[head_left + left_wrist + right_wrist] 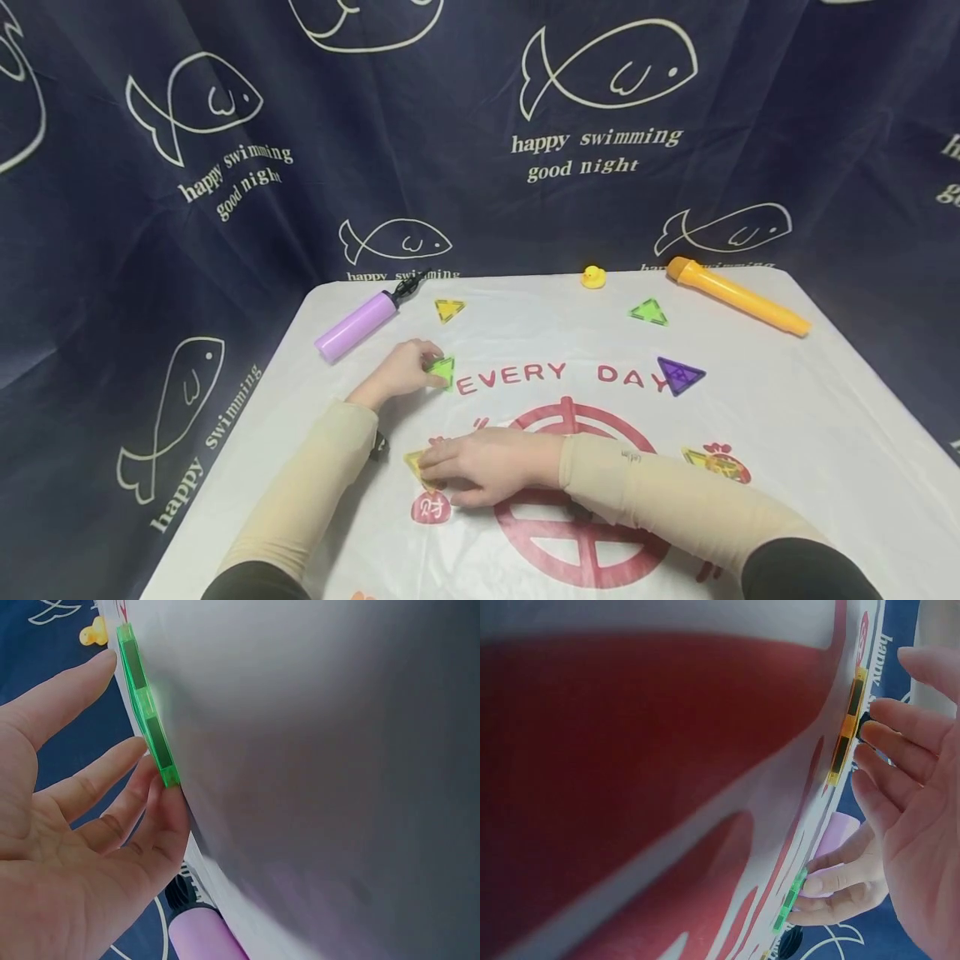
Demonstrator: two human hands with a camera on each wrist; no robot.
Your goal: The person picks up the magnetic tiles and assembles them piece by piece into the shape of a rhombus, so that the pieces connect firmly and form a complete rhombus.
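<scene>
Green tile (pixel 446 372): a translucent triangle on the table (pixel 757 400), toward its left edge and beyond mid-depth. Left hand (pixel 401 367) is half open, thumb and bent fingers spread about the tile, tips at its border; whether it actually pinches, cannot tell. Yellow tile (pixel 413 463): also triangular, nearer the front edge, left of centre. Right hand (pixel 487 467) lies over it, fingers extended, tips against it, thumb apart; no grip closed round it.

Handling (judged): both tiles light, stiff plastic, smooth enough to slide on the glossy cover, not very fragile. Dark strips in the thick rims are possibly magnets. Best hold: thumb and forefinger on opposite rims, or one corner tipped up first.

Outward: purple triangle (pixel 681 375) and second green triangle (pixel 648 312) right of centre; a yellow triangle (pixel 449 310) near the far edge; another yellow piece (pixel 697 457) toward the right edge, overlapping red print. Lilac cylinder (pixel 356 327) with black end by the far left corner; rubber duck (pixel 593 277) at the far edge; orange microphone-shaped object (pixel 738 296) by the far right corner.

Writing: cover reads "EVERY DAY" in red; purple triangle touches the last letter. Dark curtain (pixel 465 142) repeats "happy swimming good night" beside outlined fish. Small mark on right sleeve (pixel 667 492) illegible. No brand legible.
</scene>
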